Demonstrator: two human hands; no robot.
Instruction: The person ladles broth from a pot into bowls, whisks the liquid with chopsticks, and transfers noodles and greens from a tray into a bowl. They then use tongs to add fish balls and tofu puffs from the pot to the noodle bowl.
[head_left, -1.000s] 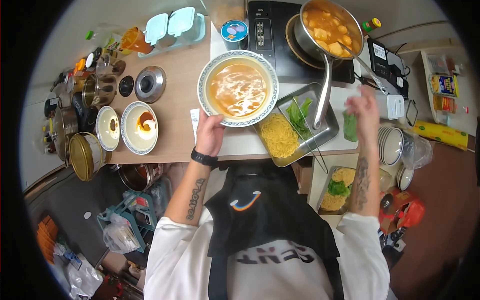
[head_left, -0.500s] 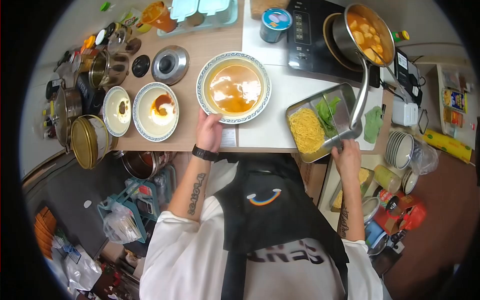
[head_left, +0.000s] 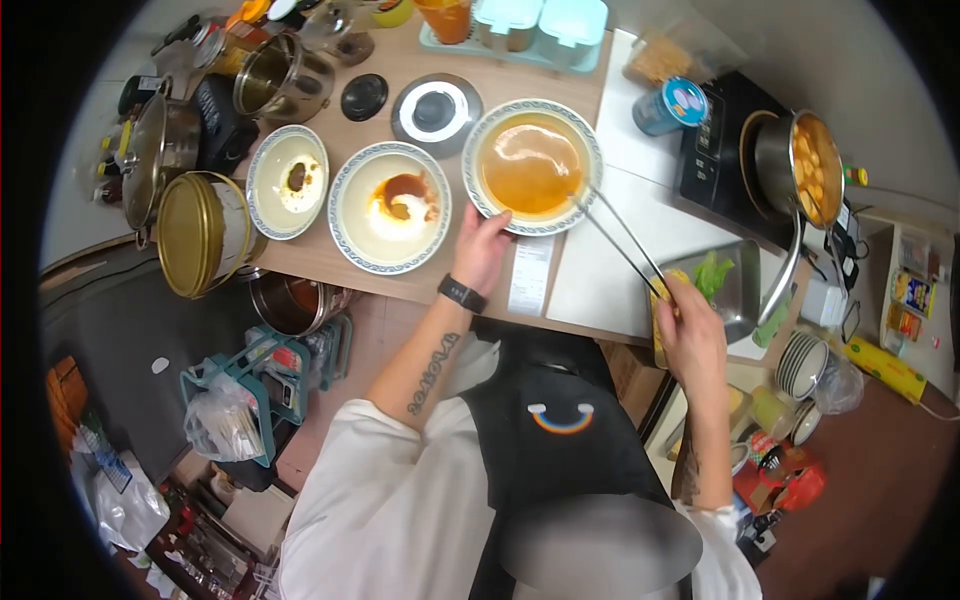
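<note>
My left hand (head_left: pixel 484 250) grips the near rim of a patterned bowl (head_left: pixel 475 196) of orange-brown broth, thumb on the edge. In my right hand (head_left: pixel 692 325) is a pair of slim chopsticks (head_left: pixel 622 243), their tips apart over the right side of the broth. Beneath and beside that hand lies a metal tray (head_left: pixel 742 290), holding green leaves (head_left: pixel 712 275) and yellow noodles (head_left: pixel 680 276), which the hand partly hides. To the left stand a bowl with dark sauce and white seasoning (head_left: pixel 400 205) and a smaller bowl with brown seasoning (head_left: pixel 298 180).
A pot (head_left: pixel 775 160) of orange stew stands on the black induction cooker (head_left: pixel 697 165), its handle reaching over the tray. A receipt (head_left: pixel 529 275), a metal lid (head_left: pixel 437 112) and a blue tin (head_left: pixel 668 108) lie around the broth bowl. A gold-lidded tub (head_left: pixel 190 235) stands far left.
My right hand has lifted from the tray's edge and brought the chopsticks left over the broth. My left hand stays on the bowl rim. The view has turned, shifting everything.
</note>
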